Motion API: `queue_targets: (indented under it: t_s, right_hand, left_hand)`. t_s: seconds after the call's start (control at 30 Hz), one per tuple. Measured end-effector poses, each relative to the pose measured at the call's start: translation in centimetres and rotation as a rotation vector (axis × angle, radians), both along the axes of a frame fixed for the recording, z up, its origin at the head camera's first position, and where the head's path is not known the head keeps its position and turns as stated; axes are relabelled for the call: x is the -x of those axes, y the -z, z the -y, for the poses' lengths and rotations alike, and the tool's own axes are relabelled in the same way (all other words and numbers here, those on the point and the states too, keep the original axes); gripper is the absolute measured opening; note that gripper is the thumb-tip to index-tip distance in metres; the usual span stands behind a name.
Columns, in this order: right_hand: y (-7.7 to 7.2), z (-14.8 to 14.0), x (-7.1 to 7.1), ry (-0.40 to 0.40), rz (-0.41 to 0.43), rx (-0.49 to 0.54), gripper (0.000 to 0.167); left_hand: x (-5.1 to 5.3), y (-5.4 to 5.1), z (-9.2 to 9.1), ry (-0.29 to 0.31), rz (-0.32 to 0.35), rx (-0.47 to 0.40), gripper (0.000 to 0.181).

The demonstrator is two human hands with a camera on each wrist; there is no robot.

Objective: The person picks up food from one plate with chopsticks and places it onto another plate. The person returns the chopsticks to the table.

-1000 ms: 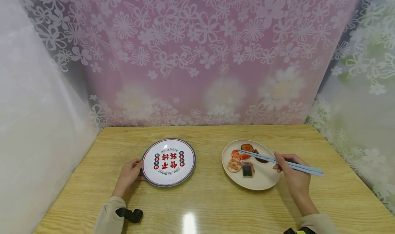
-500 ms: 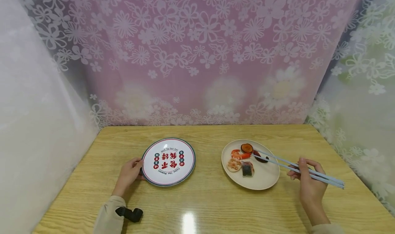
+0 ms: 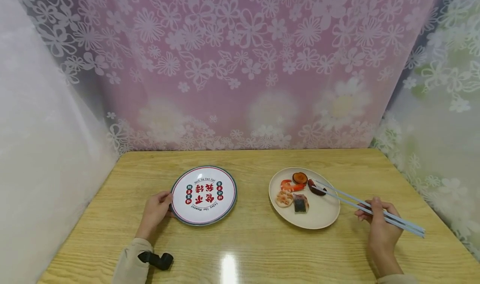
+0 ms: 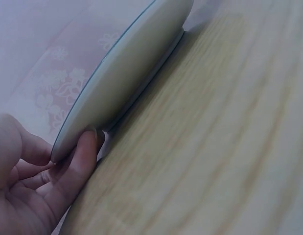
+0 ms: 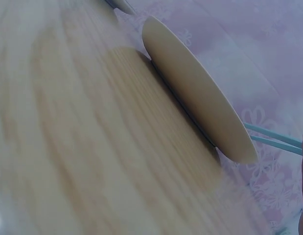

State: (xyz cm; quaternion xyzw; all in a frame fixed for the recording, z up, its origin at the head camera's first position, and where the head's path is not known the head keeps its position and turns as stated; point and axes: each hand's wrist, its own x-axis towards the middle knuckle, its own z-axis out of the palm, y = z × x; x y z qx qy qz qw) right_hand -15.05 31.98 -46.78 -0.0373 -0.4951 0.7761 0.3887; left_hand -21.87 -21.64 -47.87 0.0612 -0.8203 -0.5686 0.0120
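Note:
My left hand (image 3: 154,213) pinches the left rim of a white plate (image 3: 180,207) with red and green lettering. In the left wrist view, the thumb lies at the rim and fingers reach beneath the plate. My right hand (image 3: 382,230) grips a pair of light blue chopsticks (image 3: 352,200). Their slightly parted tips are at a dark red food piece (image 3: 318,188) on a beige plate (image 3: 318,219); whether they touch it I cannot tell. Also on that plate are a shrimp (image 3: 290,186), a round orange-brown slice (image 3: 300,178), a lotus root slice (image 3: 284,198) and a dark-topped block (image 3: 300,205).
Both plates stand on a wooden table (image 3: 255,242), with bare wood between them. A pink flowered curtain (image 3: 240,88) hangs behind the far edge, and pale cloths flank both sides. A black strap device (image 3: 157,260) sits on the left wrist.
My right hand has drawn back to the right and towards me with the chopsticks. Their tips have parted and shifted from the shrimp to the dark red piece. My left hand stays on the white plate.

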Motion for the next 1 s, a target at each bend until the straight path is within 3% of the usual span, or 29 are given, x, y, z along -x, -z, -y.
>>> queue_targets:
  t_s: [0.53, 0.7, 1.0]
  right_hand:
    - [0.1, 1.0, 0.5, -0.029, 0.043, -0.049, 0.023]
    - [0.4, 1.1, 0.4, -0.027, 0.045, -0.069, 0.027]
    - [0.6, 0.6, -0.3, -0.012, 0.112, -0.033, 0.027]
  left_hand:
    - [-1.2, 0.0, 0.8, -0.058, -0.041, 0.083, 0.029]
    - [-1.3, -0.2, 1.0, -0.058, -0.027, 0.119, 0.028]
    - [-0.4, -0.1, 0.4, -0.006, 0.069, -0.105, 0.032]
